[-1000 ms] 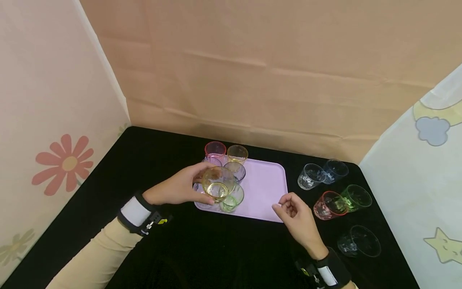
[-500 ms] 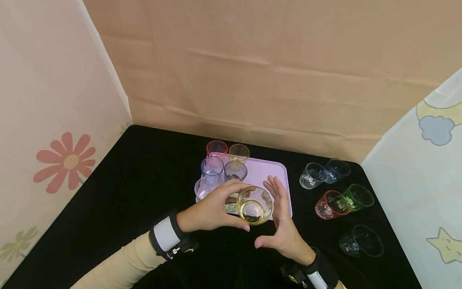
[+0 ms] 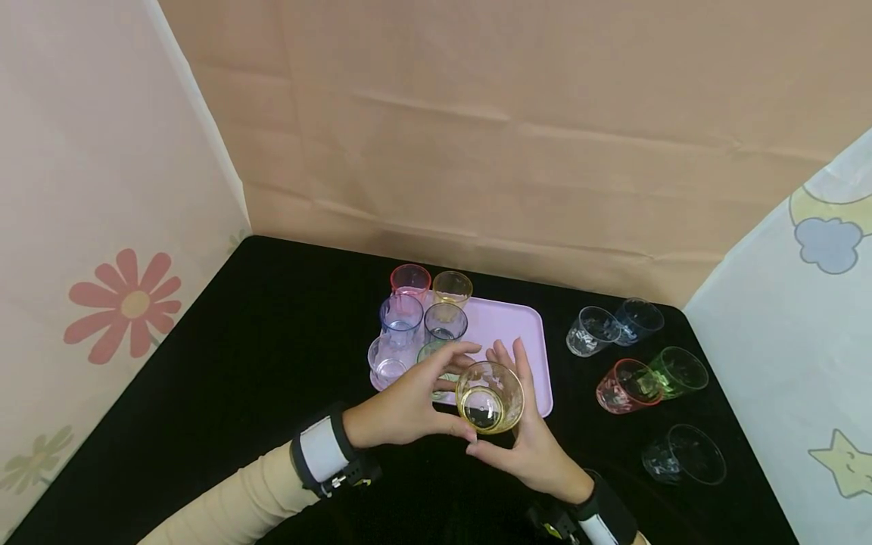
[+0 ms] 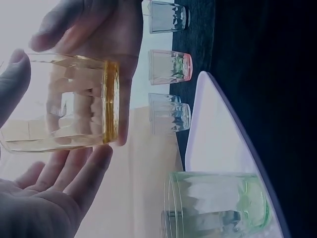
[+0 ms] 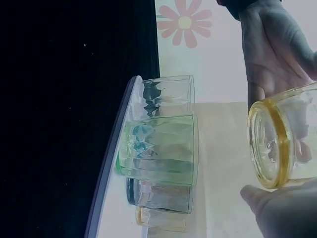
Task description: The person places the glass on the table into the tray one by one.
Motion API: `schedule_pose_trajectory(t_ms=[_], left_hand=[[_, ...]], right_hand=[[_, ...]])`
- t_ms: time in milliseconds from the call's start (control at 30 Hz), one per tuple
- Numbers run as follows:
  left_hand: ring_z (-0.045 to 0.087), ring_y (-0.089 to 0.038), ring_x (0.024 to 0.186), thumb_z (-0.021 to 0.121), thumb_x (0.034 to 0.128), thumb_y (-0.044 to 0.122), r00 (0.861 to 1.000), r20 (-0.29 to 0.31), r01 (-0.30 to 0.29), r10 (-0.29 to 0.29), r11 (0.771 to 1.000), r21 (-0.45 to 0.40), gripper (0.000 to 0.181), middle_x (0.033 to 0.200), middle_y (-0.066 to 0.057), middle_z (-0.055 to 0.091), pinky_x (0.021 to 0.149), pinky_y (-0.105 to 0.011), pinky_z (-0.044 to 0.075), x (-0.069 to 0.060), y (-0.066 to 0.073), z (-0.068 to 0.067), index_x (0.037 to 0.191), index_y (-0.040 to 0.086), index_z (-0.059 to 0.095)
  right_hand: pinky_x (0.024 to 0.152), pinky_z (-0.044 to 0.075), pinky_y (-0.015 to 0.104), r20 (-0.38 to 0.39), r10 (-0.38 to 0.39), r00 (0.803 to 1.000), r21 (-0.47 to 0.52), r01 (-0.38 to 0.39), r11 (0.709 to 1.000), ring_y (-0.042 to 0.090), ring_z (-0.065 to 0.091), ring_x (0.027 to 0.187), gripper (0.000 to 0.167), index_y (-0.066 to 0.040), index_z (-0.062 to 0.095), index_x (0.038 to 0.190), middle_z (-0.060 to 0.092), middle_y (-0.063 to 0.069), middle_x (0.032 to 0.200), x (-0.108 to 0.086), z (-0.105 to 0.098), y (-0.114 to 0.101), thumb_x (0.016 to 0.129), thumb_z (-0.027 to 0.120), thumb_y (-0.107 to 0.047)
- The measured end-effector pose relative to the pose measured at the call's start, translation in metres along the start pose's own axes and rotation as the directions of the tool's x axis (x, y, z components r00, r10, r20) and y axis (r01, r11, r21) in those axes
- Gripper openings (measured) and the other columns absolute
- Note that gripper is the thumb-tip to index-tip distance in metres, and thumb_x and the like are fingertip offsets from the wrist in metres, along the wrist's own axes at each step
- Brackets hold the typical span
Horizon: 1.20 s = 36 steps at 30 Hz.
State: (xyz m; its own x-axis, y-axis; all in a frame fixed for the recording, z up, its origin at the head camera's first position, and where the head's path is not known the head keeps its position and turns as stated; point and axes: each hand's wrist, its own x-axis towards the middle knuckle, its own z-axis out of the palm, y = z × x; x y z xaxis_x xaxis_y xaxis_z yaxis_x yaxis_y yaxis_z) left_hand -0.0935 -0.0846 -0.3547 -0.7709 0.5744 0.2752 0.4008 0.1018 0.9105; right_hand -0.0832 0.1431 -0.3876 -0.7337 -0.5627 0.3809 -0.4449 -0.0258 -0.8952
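Between both hands, above the front edge of a pink-lilac tray (image 3: 507,325), is a yellow-tinted glass (image 3: 489,397). The left hand (image 3: 409,397) holds it from the left, fingers and thumb curved round its side. On its right, the right hand (image 3: 538,450) has its thumb and fingers around the glass too. In the left wrist view the yellow glass (image 4: 79,104) lies between the two hands, its thick base clear of the tray. A green glass (image 5: 158,148) stands on the tray in the right wrist view, partly hidden by the left hand in the head view.
Red (image 3: 410,280), yellow (image 3: 453,289), blue (image 3: 401,314), dark (image 3: 446,323) and clear (image 3: 390,363) glasses stand at the tray's left. On the black table's right are clear (image 3: 589,333), blue (image 3: 639,322), red (image 3: 623,387) and green (image 3: 677,372) glasses, with clear ones (image 3: 695,454) nearer the front.
The left hand has carried the yellow glass rightward and toward the front from over the tray's left part. The right hand has opened, moved in and closed around the glass's right side.
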Motion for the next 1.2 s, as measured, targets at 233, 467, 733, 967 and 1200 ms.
schedule_pose_trajectory(t_ms=[233,467,733,967,1200], left_hand=[[0.055,-0.026,0.13,0.086,0.0792,0.006,1.0,0.009,-0.021,0.021,1.0,-0.012,0.074,0.135,-0.014,0.052,0.107,-0.03,0.046,0.001,-0.004,-0.002,0.137,0.003,0.04],[0.058,-0.022,0.124,0.086,0.0804,0.008,1.0,0.013,-0.019,0.019,0.999,0.037,0.073,0.135,-0.011,0.055,0.099,-0.029,0.052,0.001,-0.005,-0.012,0.14,0.003,0.044],[0.061,-0.016,0.076,0.058,0.1023,0.006,0.968,-0.247,-0.047,0.05,0.999,0.018,0.014,0.09,-0.007,0.063,0.064,-0.028,0.052,-0.001,0.002,-0.042,0.114,0.0,0.063],[0.049,-0.016,0.057,0.055,0.1061,0.015,0.833,-0.552,0.076,-0.031,0.996,0.057,0.02,0.069,-0.006,0.052,0.049,-0.025,0.039,-0.009,-0.016,-0.077,0.097,0.0,0.064],[0.054,-0.017,0.065,0.055,0.1062,0.027,0.68,-0.651,0.458,-0.337,0.889,0.018,0.031,0.081,-0.012,0.06,0.054,-0.026,0.043,-0.023,-0.08,-0.103,0.109,0.0,0.068]], right_hand=[[0.116,0.025,0.02,-0.011,0.017,1.0,-0.066,-0.018,0.998,0.015,0.016,0.154,0.116,-0.018,-0.011,0.163,0.005,0.025,0.167,-0.002,0.0,-0.001,0.085,0.069,0.016],[0.113,0.033,0.023,-0.019,0.022,1.0,-0.093,-0.024,0.995,0.017,0.031,0.148,0.1,-0.012,0.01,0.162,0.023,0.024,0.163,-0.003,0.0,0.0,0.087,0.069,0.014],[0.107,0.043,0.025,-0.056,0.046,0.997,-0.066,-0.05,0.997,0.025,0.046,0.137,0.09,-0.004,0.023,0.156,0.04,0.018,0.151,-0.008,-0.004,0.001,0.083,0.071,0.016],[0.107,0.043,0.024,-0.075,0.015,0.997,-0.077,-0.021,0.997,0.018,0.046,0.135,0.089,-0.003,0.026,0.155,0.042,0.019,0.148,-0.011,-0.007,0.0,0.081,0.071,0.019],[0.11,0.042,0.027,-0.091,0.029,0.995,-0.044,-0.033,0.998,0.017,0.045,0.137,0.086,0.0,0.026,0.152,0.043,0.015,0.147,-0.015,-0.011,0.001,0.081,0.071,0.019]])
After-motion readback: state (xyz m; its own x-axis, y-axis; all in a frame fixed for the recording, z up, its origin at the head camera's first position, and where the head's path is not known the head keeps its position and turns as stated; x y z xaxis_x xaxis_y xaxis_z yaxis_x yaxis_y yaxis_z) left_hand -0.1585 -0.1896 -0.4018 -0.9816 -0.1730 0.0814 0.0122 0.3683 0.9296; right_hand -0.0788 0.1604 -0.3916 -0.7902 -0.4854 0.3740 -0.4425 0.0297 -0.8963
